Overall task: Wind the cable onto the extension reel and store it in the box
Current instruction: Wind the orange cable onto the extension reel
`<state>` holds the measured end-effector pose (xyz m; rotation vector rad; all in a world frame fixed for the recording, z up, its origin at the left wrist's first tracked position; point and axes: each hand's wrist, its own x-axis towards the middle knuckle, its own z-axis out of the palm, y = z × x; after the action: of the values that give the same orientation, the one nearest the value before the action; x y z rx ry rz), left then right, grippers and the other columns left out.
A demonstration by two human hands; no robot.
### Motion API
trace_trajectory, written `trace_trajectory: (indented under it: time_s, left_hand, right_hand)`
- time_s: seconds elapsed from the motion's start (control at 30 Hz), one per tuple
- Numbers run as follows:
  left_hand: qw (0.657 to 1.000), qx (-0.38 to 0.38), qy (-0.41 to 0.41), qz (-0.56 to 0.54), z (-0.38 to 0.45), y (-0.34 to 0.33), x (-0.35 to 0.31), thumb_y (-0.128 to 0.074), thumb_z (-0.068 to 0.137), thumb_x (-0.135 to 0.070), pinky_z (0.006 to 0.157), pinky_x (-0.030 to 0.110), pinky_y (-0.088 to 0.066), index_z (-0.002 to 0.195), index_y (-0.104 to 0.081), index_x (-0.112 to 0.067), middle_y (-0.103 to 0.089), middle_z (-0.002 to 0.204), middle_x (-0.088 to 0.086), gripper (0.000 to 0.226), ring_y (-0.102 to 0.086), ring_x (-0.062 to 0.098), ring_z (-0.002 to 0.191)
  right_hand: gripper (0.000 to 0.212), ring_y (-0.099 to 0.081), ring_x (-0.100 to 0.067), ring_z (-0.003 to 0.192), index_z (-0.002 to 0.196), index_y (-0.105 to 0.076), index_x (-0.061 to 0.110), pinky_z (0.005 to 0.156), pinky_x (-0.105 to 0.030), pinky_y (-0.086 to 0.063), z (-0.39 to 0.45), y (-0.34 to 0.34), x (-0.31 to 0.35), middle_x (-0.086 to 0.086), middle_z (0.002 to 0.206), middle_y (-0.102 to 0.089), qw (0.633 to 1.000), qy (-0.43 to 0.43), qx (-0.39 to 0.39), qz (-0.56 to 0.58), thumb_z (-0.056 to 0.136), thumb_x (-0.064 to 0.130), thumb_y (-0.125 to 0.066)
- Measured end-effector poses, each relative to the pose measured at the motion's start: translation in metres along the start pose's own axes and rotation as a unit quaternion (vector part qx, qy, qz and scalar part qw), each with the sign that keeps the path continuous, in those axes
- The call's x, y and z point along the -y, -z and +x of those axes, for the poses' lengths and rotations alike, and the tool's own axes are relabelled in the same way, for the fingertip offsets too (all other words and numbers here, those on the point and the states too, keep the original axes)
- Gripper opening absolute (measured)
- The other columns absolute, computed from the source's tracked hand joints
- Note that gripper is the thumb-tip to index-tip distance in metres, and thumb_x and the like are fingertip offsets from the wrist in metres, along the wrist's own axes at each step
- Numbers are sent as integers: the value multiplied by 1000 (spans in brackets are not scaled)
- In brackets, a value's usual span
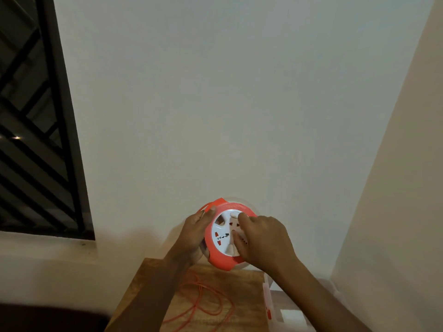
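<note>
While the left hand (194, 233) grips the rim of the round orange-and-white plastic extension reel (226, 236), holding it up above the wooden table (247, 300), the right hand (261, 240) lies on the white socket face with its fingers (242, 218) curled against it. Loose loops of thin orange cable (203, 305) lie on the table below the reel, and a white box (285, 307) stands open at the table's right edge, near the beige wall corner.
</note>
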<state>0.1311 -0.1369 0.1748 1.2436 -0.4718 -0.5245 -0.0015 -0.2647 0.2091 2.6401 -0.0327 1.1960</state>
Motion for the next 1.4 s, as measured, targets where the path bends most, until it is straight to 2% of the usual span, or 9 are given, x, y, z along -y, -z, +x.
trace_trajectory:
  time_s: [0.2, 0.6, 0.77, 0.87, 0.97, 1.07, 1.2, 1.3, 1.4]
  left_hand:
    - [999, 46, 2, 11, -5, 4, -9, -61, 88, -41, 75, 41, -64, 113, -71, -13, -79, 103, 13, 40, -77, 31, 86]
    - [999, 27, 15, 17, -3, -7, -11, -58, 98, -37, 76, 41, -64, 117, -70, -16, -78, 110, 11, 31, -74, 34, 99]
    - [1000, -16, -8, -16, -3, -23, -4, -65, 94, -40, 73, 40, -65, 118, -69, -20, -79, 106, 6, 32, -78, 28, 92]
    - [997, -70, -45, 7, -4, -32, 6, -66, 92, -44, 65, 33, -65, 111, -69, -28, -79, 99, -3, 25, -79, 21, 80]
    - [992, -96, -66, 38, -3, -39, 15, -64, 92, -44, 66, 29, -64, 112, -67, -29, -77, 100, -6, 25, -77, 20, 86]
    - [994, -82, -54, 53, -2, -38, 13, -64, 92, -46, 70, 32, -65, 112, -68, -28, -78, 100, -5, 27, -77, 23, 87]
    - [997, -57, -31, 42, 1, -24, 9, -63, 94, -43, 70, 35, -65, 111, -70, -26, -81, 97, -3, 25, -79, 25, 85]
    - [999, -28, -7, 43, 6, -17, 5, -62, 90, -49, 84, 47, -64, 122, -67, -21, -78, 112, 5, 42, -77, 30, 94]
    - [999, -6, -7, 46, 6, -15, -1, -58, 98, -39, 71, 36, -65, 116, -68, -21, -79, 107, 6, 28, -78, 28, 89]
  right_hand:
    - [51, -59, -25, 108, 117, -60, 23, 85, -41, -54, -1, 3, 1, 3, 130, -61, 974, 153, 148, 76, 70, 23, -78]
    - [59, -65, -28, 89, 113, -47, 17, 75, -39, -55, -4, -14, -1, -8, 108, -69, 974, 218, 45, -49, 69, 42, -77]
    - [57, -66, -23, 64, 108, -45, 16, 56, -31, -50, 14, -13, -1, -3, 83, -70, 1000, -3, 24, 17, 72, 52, -71]
    - [59, -68, -18, 73, 121, -39, 18, 60, -23, -50, 21, -13, -7, 4, 97, -68, 959, -247, 101, 94, 84, 62, -54]
    - [53, -67, -16, 80, 125, -38, 17, 63, -24, -51, 13, -24, -5, 1, 103, -68, 935, -314, 132, 97, 93, 59, -39]
    - [47, -68, -17, 90, 129, -45, 19, 76, -26, -52, 3, -28, -3, 1, 110, -69, 951, -251, 165, 77, 98, 52, -31]
    - [35, -69, -19, 79, 111, -58, 18, 65, -25, -54, -1, -16, -14, -1, 100, -72, 991, -47, 80, 93, 83, 40, -61]
    - [46, -63, -23, 100, 118, -53, 22, 78, -36, -58, -3, -11, -15, -1, 119, -65, 985, 85, 129, 77, 76, 33, -70]
    - [55, -61, -27, 108, 124, -53, 23, 84, -41, -56, 0, -6, -16, -3, 127, -62, 978, 108, 170, 60, 74, 35, -74]
